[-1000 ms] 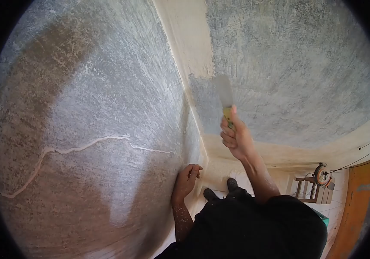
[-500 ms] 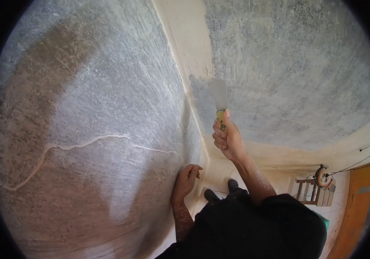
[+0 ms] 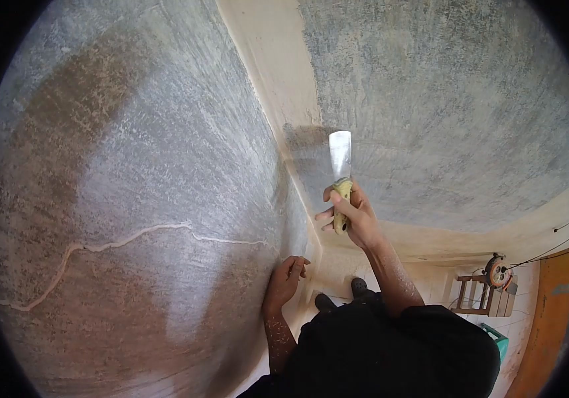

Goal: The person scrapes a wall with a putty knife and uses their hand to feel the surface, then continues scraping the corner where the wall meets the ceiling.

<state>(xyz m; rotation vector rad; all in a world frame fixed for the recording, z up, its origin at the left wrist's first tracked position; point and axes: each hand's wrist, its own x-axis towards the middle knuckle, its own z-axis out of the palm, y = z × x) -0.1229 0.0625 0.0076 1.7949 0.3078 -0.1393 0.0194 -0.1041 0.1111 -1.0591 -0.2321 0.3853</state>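
Observation:
A putty knife with a pale green handle (image 3: 341, 215) and a shiny metal blade (image 3: 340, 151) is in my right hand (image 3: 360, 219), blade pointing up the view. The blade is near the grey right wall (image 3: 430, 119), close to the cream strip (image 3: 278, 63) at the corner; whether it touches is unclear. Beside the left wall (image 3: 185, 152), my left hand (image 3: 286, 278) has its fingers curled, and I cannot make out anything in them. A pale crack-like line (image 3: 122, 240) runs across the left wall.
A wooden stool (image 3: 473, 295) stands on the floor at the lower right, with a round orange-rimmed device (image 3: 497, 272) by it. Near these are a green plastic object (image 3: 497, 339), an orange panel (image 3: 550, 298) and dark cables. My dark shoes (image 3: 324, 302) show below.
The putty knife has turned in my right hand, so its blade now shines and more of the handle shows. My right fingers have loosened. My left hand has barely moved.

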